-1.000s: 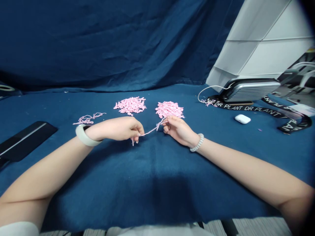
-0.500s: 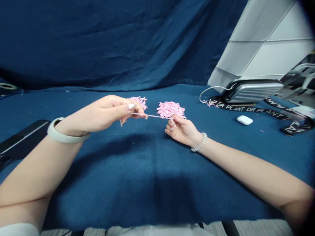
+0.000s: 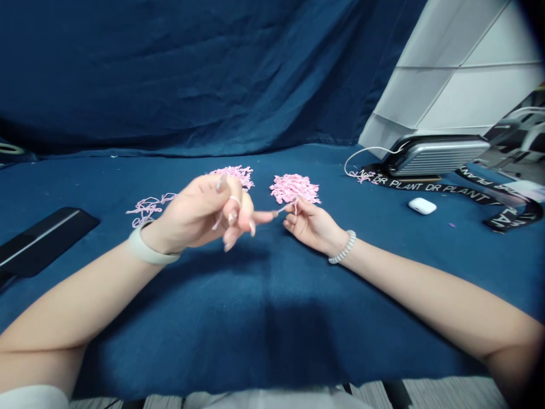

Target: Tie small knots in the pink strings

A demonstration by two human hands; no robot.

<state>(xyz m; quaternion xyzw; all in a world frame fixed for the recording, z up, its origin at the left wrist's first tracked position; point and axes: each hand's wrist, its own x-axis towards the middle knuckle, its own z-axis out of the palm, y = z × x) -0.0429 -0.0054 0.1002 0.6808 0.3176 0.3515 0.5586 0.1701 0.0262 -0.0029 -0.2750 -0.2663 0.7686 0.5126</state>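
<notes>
A thin pink strand of yarn (image 3: pixel 283 209) runs between my two hands, above the blue cloth. My left hand (image 3: pixel 208 210) has the yarn wound about its fingers, the thumb bent over them and one finger stretched towards the right hand. Thumb and fingertips of my right hand (image 3: pixel 313 224) pinch the other end, and a short tail stands up there. Just behind the right hand lies a heap of short pink yarn pieces (image 3: pixel 293 187). A second pink heap (image 3: pixel 242 175) is partly hidden behind the left hand. Loose pink strands (image 3: pixel 147 209) lie beyond the left wrist.
On the left rests a dark flat object (image 3: pixel 46 241) with a pale stripe. At right are a white earbud case (image 3: pixel 422 205), a black lettered strap (image 3: pixel 430 189) and a silver ribbed box (image 3: pixel 443 158) with a white cable. Blue cloth (image 3: pixel 170 74) hangs behind.
My left hand has turned over, winding the yarn about its fingers, and one finger now reaches towards the right hand. The free span is shorter, and loose strands show behind the left wrist.
</notes>
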